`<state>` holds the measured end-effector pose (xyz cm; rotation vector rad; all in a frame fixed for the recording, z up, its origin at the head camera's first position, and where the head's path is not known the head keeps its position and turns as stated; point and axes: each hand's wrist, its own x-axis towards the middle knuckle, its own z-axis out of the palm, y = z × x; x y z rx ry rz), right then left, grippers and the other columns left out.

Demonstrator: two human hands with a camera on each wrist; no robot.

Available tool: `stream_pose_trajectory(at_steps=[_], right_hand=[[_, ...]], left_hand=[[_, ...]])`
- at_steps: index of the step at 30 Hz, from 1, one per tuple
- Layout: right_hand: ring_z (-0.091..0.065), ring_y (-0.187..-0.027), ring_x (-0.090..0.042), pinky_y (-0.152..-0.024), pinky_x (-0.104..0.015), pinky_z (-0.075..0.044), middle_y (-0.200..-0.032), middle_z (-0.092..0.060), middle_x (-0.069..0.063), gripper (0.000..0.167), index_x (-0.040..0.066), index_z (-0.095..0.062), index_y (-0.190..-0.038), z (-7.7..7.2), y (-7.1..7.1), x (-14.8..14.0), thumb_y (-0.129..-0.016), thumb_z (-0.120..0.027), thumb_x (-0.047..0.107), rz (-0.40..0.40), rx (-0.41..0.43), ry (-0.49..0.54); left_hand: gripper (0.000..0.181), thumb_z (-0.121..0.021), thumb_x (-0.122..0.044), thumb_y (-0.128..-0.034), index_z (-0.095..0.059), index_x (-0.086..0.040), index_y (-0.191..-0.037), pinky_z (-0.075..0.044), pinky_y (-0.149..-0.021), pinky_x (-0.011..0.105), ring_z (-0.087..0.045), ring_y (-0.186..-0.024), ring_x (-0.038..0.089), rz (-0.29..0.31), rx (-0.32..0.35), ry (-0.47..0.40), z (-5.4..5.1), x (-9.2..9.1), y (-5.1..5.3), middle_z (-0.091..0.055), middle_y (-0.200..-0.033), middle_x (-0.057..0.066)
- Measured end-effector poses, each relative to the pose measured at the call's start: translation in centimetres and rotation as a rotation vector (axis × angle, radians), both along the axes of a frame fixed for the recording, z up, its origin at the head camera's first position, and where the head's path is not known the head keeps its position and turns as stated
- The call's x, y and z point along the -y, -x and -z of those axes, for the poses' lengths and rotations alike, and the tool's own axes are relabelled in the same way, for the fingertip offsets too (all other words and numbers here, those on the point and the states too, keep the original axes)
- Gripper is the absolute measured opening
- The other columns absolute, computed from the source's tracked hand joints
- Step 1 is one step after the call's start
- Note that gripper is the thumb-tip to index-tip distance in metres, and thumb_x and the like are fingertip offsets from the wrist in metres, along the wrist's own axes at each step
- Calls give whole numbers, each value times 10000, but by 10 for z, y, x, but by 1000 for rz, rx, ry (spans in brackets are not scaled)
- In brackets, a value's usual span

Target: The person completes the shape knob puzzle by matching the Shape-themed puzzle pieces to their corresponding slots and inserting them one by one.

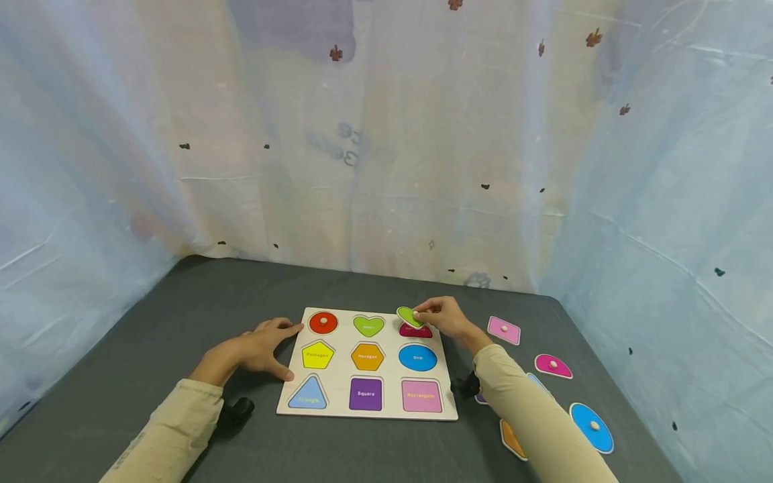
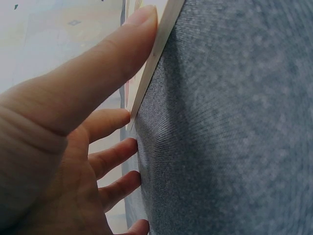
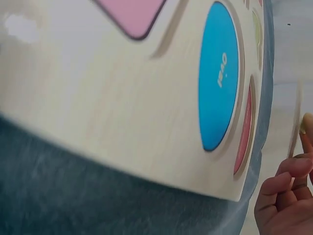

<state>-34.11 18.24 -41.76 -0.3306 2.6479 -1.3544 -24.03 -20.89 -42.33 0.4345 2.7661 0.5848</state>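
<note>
A wooden shape puzzle board (image 1: 388, 369) lies flat on the grey table, its recesses coloured and labelled. My left hand (image 1: 256, 347) rests at the board's left edge; in the left wrist view the thumb (image 2: 112, 54) lies on the top face and the forefinger touches the side. Above the upper right recess, my right hand (image 1: 443, 316) pinches a green heart puzzle piece (image 1: 408, 316) by its knob. The heart is tilted and partly covers that crimson recess (image 1: 417, 331). The green heart recess (image 1: 368, 326) is bare. A red circle piece (image 1: 323, 323) with a knob sits in the upper left recess.
Right of the board lie a pink rectangle piece (image 1: 504, 330), a magenta semicircle piece (image 1: 553, 365), a blue oval piece (image 1: 592, 427) and an orange piece (image 1: 512, 439). The right sleeve partly hides others. Pale plastic sheeting (image 1: 386, 168) hangs behind the table.
</note>
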Motion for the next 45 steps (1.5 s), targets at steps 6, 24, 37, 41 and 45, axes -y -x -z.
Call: stream_pose_trajectory(at_steps=[6, 24, 37, 41, 45], right_hand=[[-537, -827, -167, -716, -251, -468, -934, -675, -71, 193, 40, -770, -1072, 4, 2, 11, -956, -709, 183, -7, 15, 1], [-579, -864, -193, -735, -203, -485, -932, -651, -90, 168, 44, -762, -1065, 9, 0, 39, -942, -722, 152, -31, 25, 22], [-535, -820, -189, -694, -223, -450, -826, -589, -45, 149, 30, -761, -1048, 9, -1, 65, -935, -726, 121, -26, 52, 18], [-538, -801, -178, -669, -217, -446, -816, -588, -29, 141, 41, -763, -1042, 10, 0, 71, -932, -730, 122, -16, 66, 11], [-500, -709, -160, -599, -223, -402, -759, -553, -9, 147, 21, -761, -1036, 10, 0, 76, -922, -739, 111, -24, 65, 11]], left_hand=[[1073, -904, -417, -725, -342, -91, -1580, -313, -1036, 738, -332, -1395, 483, -5, -1, -1, 3, 2, 1, -346, -1542, 241], [1073, -903, -424, -723, -342, -108, -1582, -284, -1052, 767, -317, -1419, 484, -10, 5, -7, 5, 0, 3, -334, -1554, 236], [1061, -901, -404, -734, -340, -100, -1581, -288, -1054, 762, -310, -1422, 494, -11, 8, -6, 1, 1, 0, -329, -1558, 245], [1066, -902, -403, -733, -335, -97, -1583, -286, -1054, 760, -308, -1423, 496, -13, 11, -7, 1, 1, 0, -324, -1561, 248], [1073, -903, -411, -729, -334, -104, -1585, -288, -1059, 753, -307, -1424, 488, -18, 13, -8, 1, 1, 0, -322, -1565, 242]])
